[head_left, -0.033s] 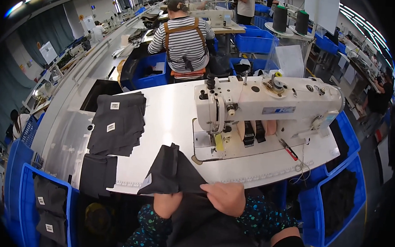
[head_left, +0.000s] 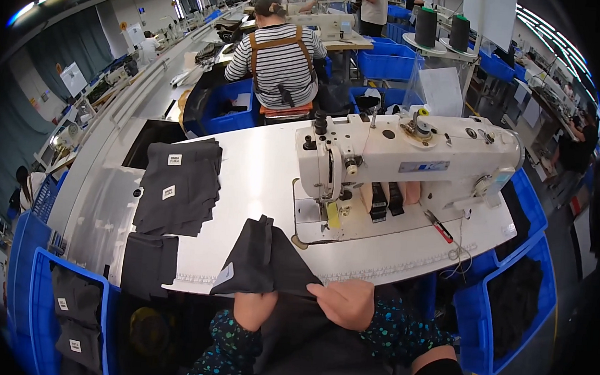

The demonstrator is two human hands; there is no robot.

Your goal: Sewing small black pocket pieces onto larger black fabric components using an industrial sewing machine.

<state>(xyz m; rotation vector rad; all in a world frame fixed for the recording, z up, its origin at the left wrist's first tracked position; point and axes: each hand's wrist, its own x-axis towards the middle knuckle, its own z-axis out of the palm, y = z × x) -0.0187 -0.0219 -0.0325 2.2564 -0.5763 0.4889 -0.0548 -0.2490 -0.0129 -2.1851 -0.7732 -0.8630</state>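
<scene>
A dark grey fabric piece (head_left: pixel 258 260), folded into a peaked shape with a small white label at its left corner, is held up at the table's front edge. My left hand (head_left: pixel 254 310) reaches in under its lower edge; the fabric covers those fingers. My right hand (head_left: pixel 348 303) is closed, pinching the fabric's right corner between thumb and fingers. Left of the piece, a stack of dark grey fabric pieces (head_left: pixel 175 211) with white labels lies on the white table (head_left: pixel 246 163). Nearer me is a smaller folded dark pile (head_left: pixel 149 266).
A white sewing machine (head_left: pixel 398 156) stands on the right, with red-handled snips (head_left: pixel 439 227) beside it. Blue bins flank the table, one at the left (head_left: pixel 107 327) and another at the right (head_left: pixel 547 299). Ahead, a person in a striped top (head_left: pixel 276 66) sits facing away.
</scene>
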